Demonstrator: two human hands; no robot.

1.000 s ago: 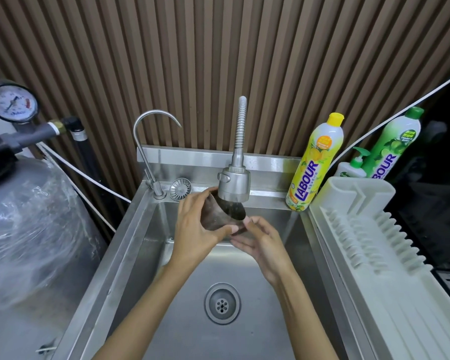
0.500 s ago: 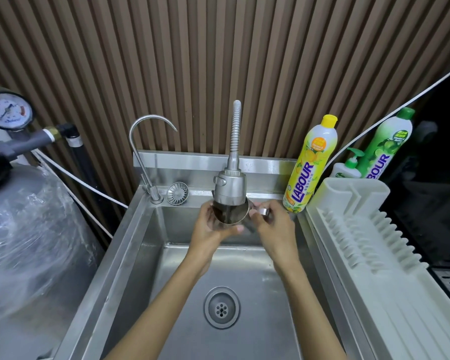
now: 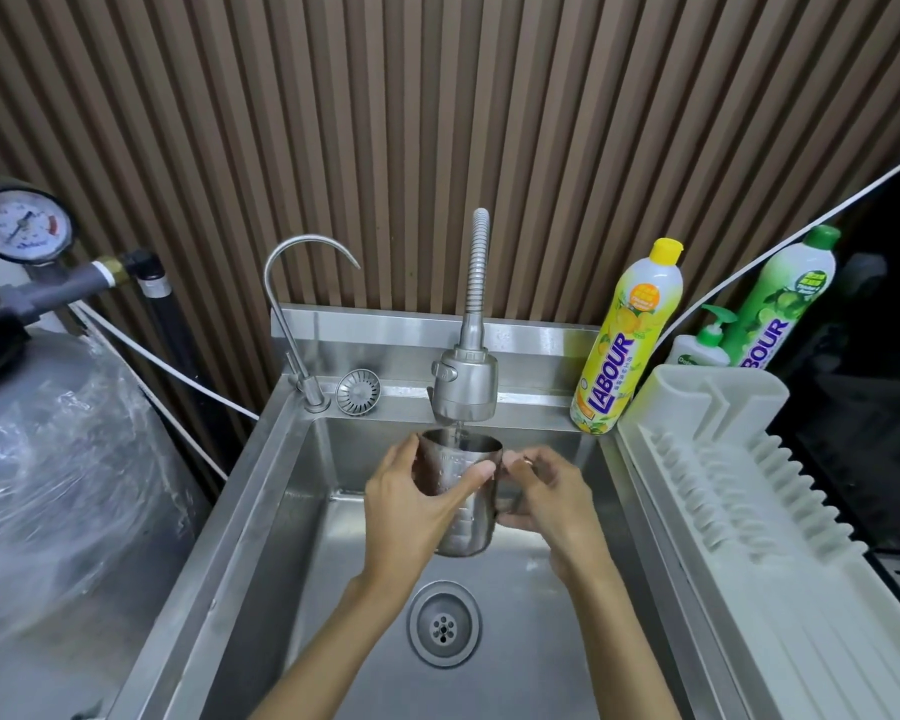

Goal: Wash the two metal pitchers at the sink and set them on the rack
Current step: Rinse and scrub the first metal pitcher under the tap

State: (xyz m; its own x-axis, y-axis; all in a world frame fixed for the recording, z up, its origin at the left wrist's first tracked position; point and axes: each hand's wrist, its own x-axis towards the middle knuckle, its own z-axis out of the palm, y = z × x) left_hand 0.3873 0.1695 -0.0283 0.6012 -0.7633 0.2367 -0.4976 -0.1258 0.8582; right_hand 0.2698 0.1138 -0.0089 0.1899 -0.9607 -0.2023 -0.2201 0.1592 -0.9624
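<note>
One metal pitcher (image 3: 463, 517) stands upright in the air over the steel sink (image 3: 281, 537), right under the spray tap head (image 3: 464, 387). A thin stream of water runs into its mouth. My left hand (image 3: 411, 506) grips the pitcher's body from the left, thumb across its front. My right hand (image 3: 546, 498) holds the handle side on the right, fingers curled around it. The white dish rack (image 3: 739, 511) lies to the right of the sink with nothing on it. A second pitcher is not in view.
A yellow detergent bottle (image 3: 627, 335), a small pump bottle (image 3: 702, 348) and a green detergent bottle (image 3: 788, 298) stand behind the rack. A thin curved tap (image 3: 302, 283) and a loose strainer (image 3: 358, 392) sit at the sink's back left. The drain (image 3: 444, 623) is below my hands.
The pitcher went from tilted on its side to upright under the tap, then dropped a little lower. My right hand moved from beneath it to the handle side.
</note>
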